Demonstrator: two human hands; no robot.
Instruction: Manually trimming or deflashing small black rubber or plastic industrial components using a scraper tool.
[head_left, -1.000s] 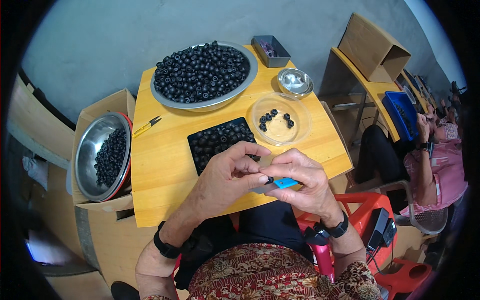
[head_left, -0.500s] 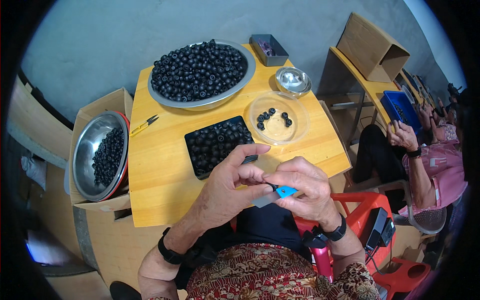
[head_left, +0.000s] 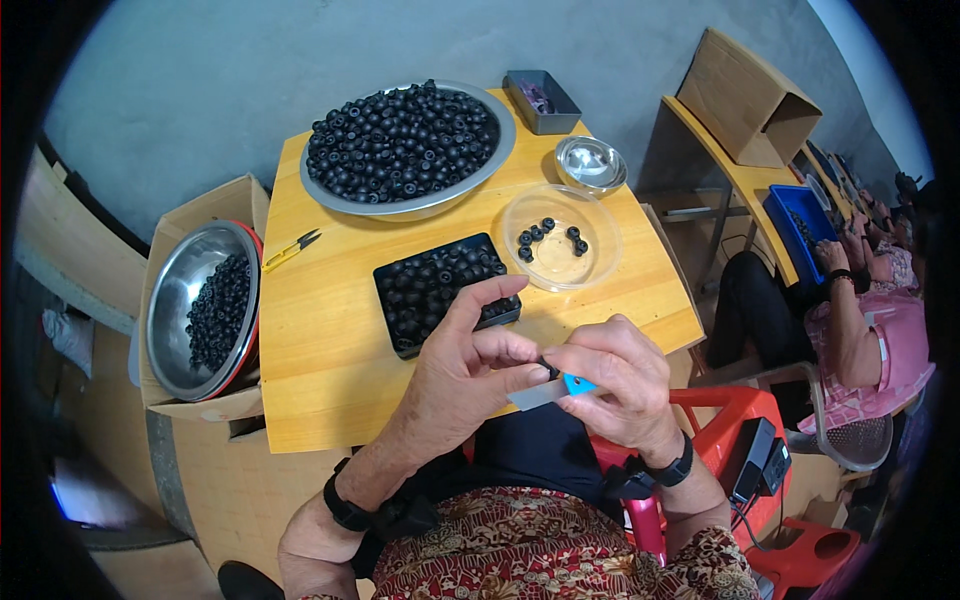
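My left hand (head_left: 448, 380) pinches a small black round part (head_left: 547, 368) between thumb and fingers, its index finger raised. Closed round a flat blade with a blue end (head_left: 577, 384), my right hand (head_left: 628, 390) meets the left over the table's near edge. The grey blade (head_left: 534, 396) points left, just below the black part. Beyond my left hand lies a black tray (head_left: 378, 300) full of similar round black parts. A clear plastic bowl (head_left: 595, 268) behind my right hand holds several of them.
A large metal basin (head_left: 505, 150) heaped with black parts stands at the table's back. Beside it are a grey box (head_left: 555, 122) and a small metal bowl (head_left: 592, 165). Yellow snips (head_left: 290, 250) lie left. Another basin (head_left: 170, 320) sits in a carton. A co-worker (head_left: 865, 340) sits right.
My hands keep hold of the black part and the blade; the blade's angle has shifted slightly and my left index finger has drawn back. The co-worker's hand has moved toward the blue tray.
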